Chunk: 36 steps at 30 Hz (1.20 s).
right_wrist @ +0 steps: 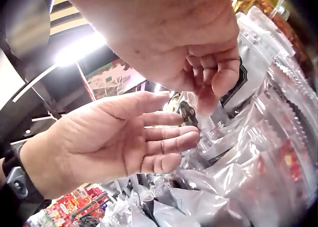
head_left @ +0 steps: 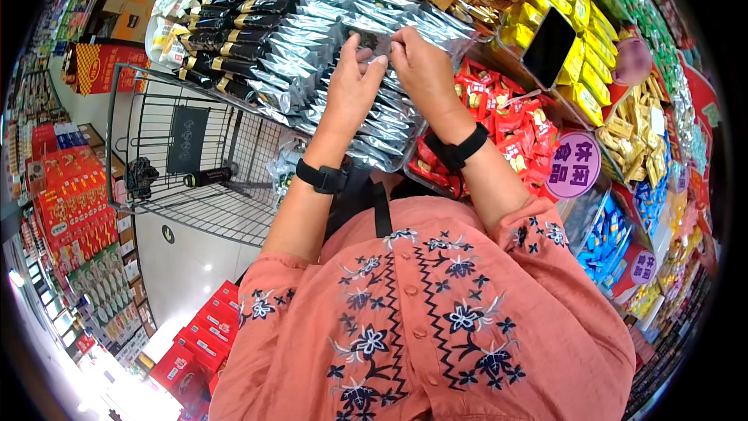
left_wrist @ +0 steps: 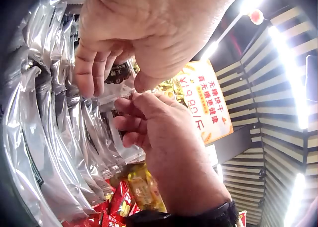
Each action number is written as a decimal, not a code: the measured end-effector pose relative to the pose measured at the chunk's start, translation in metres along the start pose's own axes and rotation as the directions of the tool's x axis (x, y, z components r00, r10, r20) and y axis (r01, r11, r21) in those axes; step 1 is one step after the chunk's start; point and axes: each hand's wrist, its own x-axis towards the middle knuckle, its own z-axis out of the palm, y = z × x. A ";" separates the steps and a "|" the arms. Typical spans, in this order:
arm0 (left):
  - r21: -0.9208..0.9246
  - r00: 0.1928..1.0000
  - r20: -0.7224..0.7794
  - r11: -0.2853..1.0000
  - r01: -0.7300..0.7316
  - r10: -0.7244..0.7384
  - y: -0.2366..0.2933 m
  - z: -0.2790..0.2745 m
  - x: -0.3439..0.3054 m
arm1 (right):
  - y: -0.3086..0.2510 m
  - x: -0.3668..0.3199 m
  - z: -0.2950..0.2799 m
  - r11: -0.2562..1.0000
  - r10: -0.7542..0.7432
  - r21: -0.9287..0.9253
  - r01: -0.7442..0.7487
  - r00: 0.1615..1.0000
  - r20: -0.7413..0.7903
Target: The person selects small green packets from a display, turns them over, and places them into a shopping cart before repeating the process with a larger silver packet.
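Both hands meet over rows of silver pouches (head_left: 312,54) in the display bin. My right hand (head_left: 425,66) has curled fingers and pinches the edge of a silver pouch with a dark label (right_wrist: 238,85). Beside it, my left hand (head_left: 354,86) reaches in from the left with its fingers loosely extended. The left wrist view shows the left hand (left_wrist: 134,38) above the right hand (left_wrist: 169,137), their fingertips nearly meeting. Part of a label (left_wrist: 119,74) shows behind the left fingers. In the right wrist view the left palm (right_wrist: 104,142) faces the camera, thumb apart from the fingers.
Red packets (head_left: 514,125) fill the bin at the right, with yellow packets (head_left: 584,54) beyond. Black-wrapped packets (head_left: 241,39) lie left of the silver ones. A wire shopping cart (head_left: 210,195) stands at the left. A price sign (left_wrist: 208,100) rises behind the bin.
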 end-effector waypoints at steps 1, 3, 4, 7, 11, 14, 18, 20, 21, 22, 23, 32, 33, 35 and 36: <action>-0.004 1.000 0.007 1.000 0.002 -0.002 0.000 -0.001 0.000 | 0.000 0.000 0.000 1.000 0.001 0.007 -0.001 1.000 -0.005; -0.011 1.000 0.020 1.000 0.006 -0.006 0.001 -0.002 0.000 | -0.001 -0.001 0.000 1.000 0.002 0.021 -0.002 1.000 -0.015; -0.010 1.000 0.029 1.000 0.011 -0.011 0.003 -0.004 0.001 | -0.001 0.000 0.000 1.000 0.003 0.024 -0.003 1.000 -0.005; 0.033 1.000 0.019 0.999 -0.007 0.006 0.007 -0.006 -0.002 | -0.001 0.000 -0.001 1.000 0.003 0.013 -0.003 1.000 0.016; 0.165 0.987 -0.065 0.977 -0.135 0.148 0.015 -0.006 -0.003 | 0.001 0.001 0.000 0.999 -0.020 -0.033 0.021 1.000 0.006; 0.313 0.966 -0.046 0.922 -0.226 0.253 0.014 -0.007 -0.002 | 0.003 0.002 0.003 0.998 -0.031 -0.061 0.031 0.999 -0.004; 0.455 0.941 -0.020 0.841 -0.293 0.339 0.006 -0.006 0.002 | 0.001 0.001 0.001 0.995 -0.025 -0.101 0.026 1.000 0.010; 0.459 0.937 -0.020 0.836 -0.300 0.348 0.003 -0.005 0.003 | 0.001 0.001 0.000 0.993 -0.022 -0.116 0.024 1.000 0.022; 0.462 0.936 -0.021 0.833 -0.303 0.352 0.003 -0.005 0.002 | 0.000 0.001 0.000 0.992 -0.022 -0.123 0.025 0.999 0.028; 0.462 0.935 -0.022 0.832 -0.305 0.355 0.002 -0.005 0.002 | 0.001 0.001 0.002 0.993 -0.030 -0.114 0.032 0.999 0.018; 0.462 0.933 -0.023 0.832 -0.308 0.358 0.002 -0.005 0.002 | 0.003 0.000 0.003 0.994 -0.039 -0.105 0.040 0.999 0.009; 0.411 0.940 -0.065 0.867 -0.282 0.336 0.020 -0.017 -0.020 | -0.015 -0.005 -0.022 0.973 0.066 0.211 -0.090 0.991 0.117; 0.365 0.940 -0.083 0.888 -0.281 0.332 0.024 -0.025 -0.029 | -0.017 -0.007 -0.026 0.956 0.044 0.281 -0.089 0.986 0.161; 0.256 0.939 -0.157 0.931 -0.260 0.306 0.023 -0.040 -0.048 | -0.021 -0.015 -0.026 0.895 0.025 0.427 -0.126 0.971 0.236; 0.187 0.947 -0.197 0.958 -0.219 0.255 0.018 -0.048 -0.058 | -0.025 -0.020 -0.025 0.878 0.008 0.454 -0.154 0.952 0.306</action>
